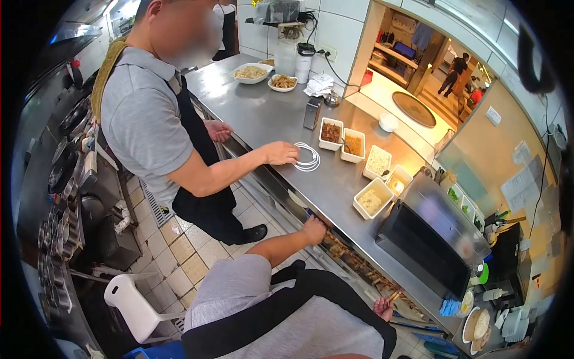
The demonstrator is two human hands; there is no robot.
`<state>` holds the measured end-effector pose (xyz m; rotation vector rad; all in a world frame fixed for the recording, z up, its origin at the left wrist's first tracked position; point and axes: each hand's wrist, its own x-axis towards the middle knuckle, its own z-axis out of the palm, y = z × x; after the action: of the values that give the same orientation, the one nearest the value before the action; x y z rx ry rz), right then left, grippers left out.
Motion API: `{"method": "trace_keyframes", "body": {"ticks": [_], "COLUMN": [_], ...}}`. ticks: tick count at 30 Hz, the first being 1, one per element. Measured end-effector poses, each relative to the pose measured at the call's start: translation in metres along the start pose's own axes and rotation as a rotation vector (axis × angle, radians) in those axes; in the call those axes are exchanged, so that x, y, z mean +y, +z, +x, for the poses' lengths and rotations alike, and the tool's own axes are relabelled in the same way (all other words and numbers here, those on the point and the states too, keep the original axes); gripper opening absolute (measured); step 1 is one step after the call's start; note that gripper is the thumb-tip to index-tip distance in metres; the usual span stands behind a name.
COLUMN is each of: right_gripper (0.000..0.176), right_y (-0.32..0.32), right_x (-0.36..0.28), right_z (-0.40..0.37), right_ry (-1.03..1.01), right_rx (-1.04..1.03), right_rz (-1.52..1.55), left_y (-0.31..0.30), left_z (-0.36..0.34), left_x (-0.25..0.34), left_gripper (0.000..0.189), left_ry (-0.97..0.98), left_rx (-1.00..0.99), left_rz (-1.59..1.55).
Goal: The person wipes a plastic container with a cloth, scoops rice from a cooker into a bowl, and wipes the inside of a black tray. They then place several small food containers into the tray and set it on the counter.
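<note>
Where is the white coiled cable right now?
In the head view, the white coiled cable lies on the steel counter just right of the co-worker's hand, left of the food tubs.

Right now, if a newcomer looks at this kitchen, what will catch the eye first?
Probably the co-worker in a grey shirt, at the upper left, with one hand at a coiled white cable on the steel counter. Next, the white food containers farther right, and behind them the lit ledge with its round brown tray. Nearer, the wearer's left hand is by the counter's near edge.
</note>
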<state>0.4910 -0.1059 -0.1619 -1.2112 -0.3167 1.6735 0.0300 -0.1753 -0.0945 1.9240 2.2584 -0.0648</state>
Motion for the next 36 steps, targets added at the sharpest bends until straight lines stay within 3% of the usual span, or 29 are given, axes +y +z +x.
{"method": "trace_keyframes", "body": {"ticks": [6, 14, 20, 26, 36], "right_gripper": [0.033, 0.043, 0.043, 0.047, 0.054], "right_y": [-0.017, -0.017, -0.042, -0.066, -0.076], "right_x": [-0.001, 0.018, 0.039, 0.061, 0.078], "right_z": [0.005, -0.022, -0.038, -0.035, -0.031], "right_ry": [-0.079, -0.009, 0.108, 0.133, 0.184], "right_rx": [-0.013, 0.158, 0.238, 0.278, 0.227], "right_rz": [0.129, 0.106, 0.056, -0.034, -0.132], "left_y": [-0.008, -0.019, -0.009, -0.010, -0.013], "left_z": [-0.017, -0.034, -0.026, -0.031, -0.039], "left_x": [0.031, 0.035, 0.025, 0.023, 0.022], "left_gripper": [0.034, 0.056, 0.047, 0.041, 0.052], "left_ry": [0.084, 0.100, 0.110, 0.119, 0.168], "left_rx": [0.009, 0.037, -0.098, -0.080, -0.023], "left_rz": [-0.259, -0.352, -0.538, -0.516, -0.520]}}
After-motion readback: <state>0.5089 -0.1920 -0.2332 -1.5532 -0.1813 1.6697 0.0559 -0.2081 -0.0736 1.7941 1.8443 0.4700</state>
